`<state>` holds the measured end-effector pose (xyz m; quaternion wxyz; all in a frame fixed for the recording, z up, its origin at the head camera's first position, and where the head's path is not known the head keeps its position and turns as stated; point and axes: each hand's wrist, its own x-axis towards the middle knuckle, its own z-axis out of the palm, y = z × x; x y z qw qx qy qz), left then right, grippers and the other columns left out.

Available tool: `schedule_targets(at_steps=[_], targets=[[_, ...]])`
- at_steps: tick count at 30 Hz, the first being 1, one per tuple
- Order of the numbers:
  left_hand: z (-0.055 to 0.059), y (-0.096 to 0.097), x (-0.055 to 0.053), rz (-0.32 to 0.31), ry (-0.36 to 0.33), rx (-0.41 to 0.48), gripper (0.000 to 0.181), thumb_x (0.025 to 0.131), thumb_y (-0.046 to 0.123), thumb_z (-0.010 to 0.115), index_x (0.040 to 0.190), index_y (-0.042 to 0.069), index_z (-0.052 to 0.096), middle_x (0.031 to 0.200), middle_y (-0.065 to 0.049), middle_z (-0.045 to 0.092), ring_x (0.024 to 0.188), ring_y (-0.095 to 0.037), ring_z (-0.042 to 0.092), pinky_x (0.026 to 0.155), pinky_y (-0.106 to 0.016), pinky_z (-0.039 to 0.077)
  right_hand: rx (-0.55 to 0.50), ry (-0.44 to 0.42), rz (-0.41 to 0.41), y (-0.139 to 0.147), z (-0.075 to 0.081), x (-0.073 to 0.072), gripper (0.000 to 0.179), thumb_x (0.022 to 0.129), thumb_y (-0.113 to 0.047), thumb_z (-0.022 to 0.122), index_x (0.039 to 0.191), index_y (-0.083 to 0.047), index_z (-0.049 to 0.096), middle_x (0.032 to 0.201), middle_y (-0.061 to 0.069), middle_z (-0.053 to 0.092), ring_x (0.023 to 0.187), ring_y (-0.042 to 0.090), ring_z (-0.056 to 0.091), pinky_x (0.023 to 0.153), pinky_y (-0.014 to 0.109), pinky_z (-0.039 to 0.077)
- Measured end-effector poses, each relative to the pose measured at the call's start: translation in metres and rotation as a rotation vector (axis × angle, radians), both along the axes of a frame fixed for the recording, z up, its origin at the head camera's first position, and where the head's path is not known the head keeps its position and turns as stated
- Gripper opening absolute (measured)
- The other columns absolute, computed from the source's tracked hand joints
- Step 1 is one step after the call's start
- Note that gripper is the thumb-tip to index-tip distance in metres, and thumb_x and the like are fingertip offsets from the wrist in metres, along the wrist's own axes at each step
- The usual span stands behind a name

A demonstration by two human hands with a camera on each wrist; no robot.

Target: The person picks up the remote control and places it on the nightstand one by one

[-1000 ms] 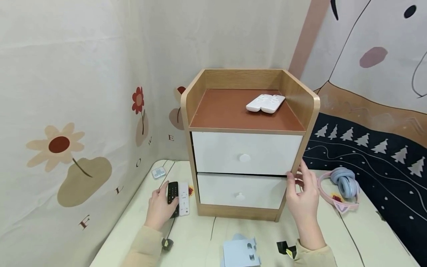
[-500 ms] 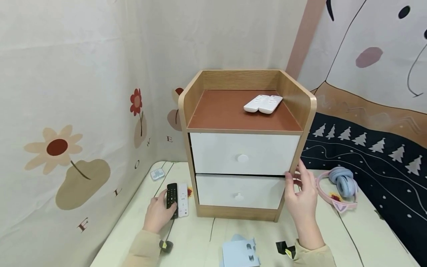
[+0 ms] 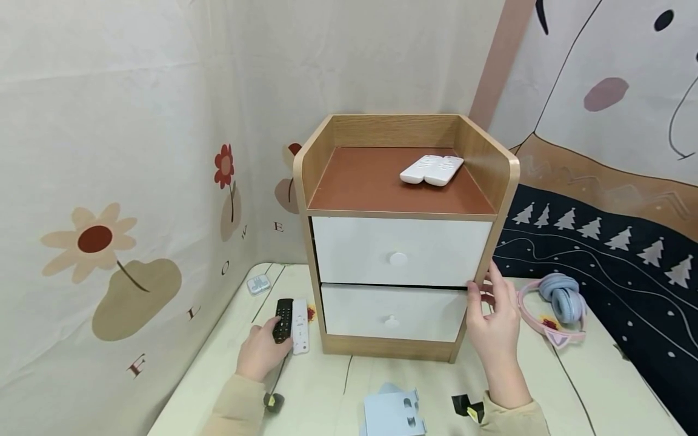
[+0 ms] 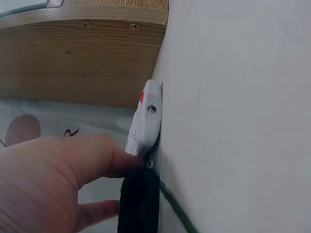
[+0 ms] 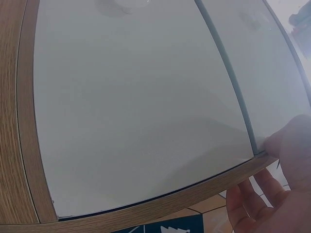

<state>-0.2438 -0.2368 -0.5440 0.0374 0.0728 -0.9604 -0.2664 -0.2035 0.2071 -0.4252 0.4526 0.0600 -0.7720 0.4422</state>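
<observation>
- Your left hand (image 3: 262, 351), on the left side of the worktop (image 3: 322, 409), grips a black remote (image 3: 282, 324). Your thumb and fingers are closed on its body, with little gap to spare; the thumb lies at the edge toward the cabinet.
- The black remote, with rows of small pale buttons, is on the worktop, left of the cabinet (image 3: 382, 345).
- Just beside it, on the cabinet side, lies a white remote (image 3: 300, 330), roughly parallel to it.
- Your right hand (image 3: 495, 327) holds the cabinet's right front edge. The thumb rests on the front, near the seam between the two drawers, while bent fingers reach around the outer side; only the panel's edge is between them.
- The cabinet stands upright, wood-toned, with a white upper drawer (image 3: 354, 248) and a white lower drawer (image 3: 354, 312), each with a round white knob.
- On its reddish-brown top, toward the right, two white remotes (image 3: 420, 170) lie side by side.
- To the right of your right hand are headphones (image 3: 565, 300) with blue cushions and a pink band with a cat ear.
- In front of the cabinet lies a light-blue piece with slots (image 3: 389, 415).
- A small pale box (image 3: 259, 283) sits at the back left, near the flower-patterned wall cloth (image 3: 158, 181).
</observation>
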Motion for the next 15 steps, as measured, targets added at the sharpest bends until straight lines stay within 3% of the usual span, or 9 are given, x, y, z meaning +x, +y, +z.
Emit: schedule_targets(at_steps=[6,15], targets=[[0.0002,0.0017,0.0001,0.006,-0.006,-0.028,0.085,0.086,0.035,0.082,0.159,0.002,0.053,0.124,-0.038,0.065,0.095,-0.042,0.072,0.082,-0.062,0.062,0.000,0.022,0.007,0.0003,-0.0004,0.0000,0.059,0.105,-0.001,0.067,0.162,-0.008,0.054,0.126,0.031,0.064,0.107,-0.016,0.057,0.094,-0.002,0.046],[0.0031,0.0027,0.0037,0.007,0.000,-0.049,0.084,0.086,0.035,0.083,0.158,0.001,0.055,0.123,-0.038,0.069,0.099,-0.042,0.071,0.085,-0.062,0.061,0.001,0.001,0.004,0.0000,0.0000,0.0009,0.061,0.104,0.001,0.067,0.162,-0.008,0.054,0.127,0.031,0.064,0.107,-0.018,0.056,0.094,-0.003,0.045]])
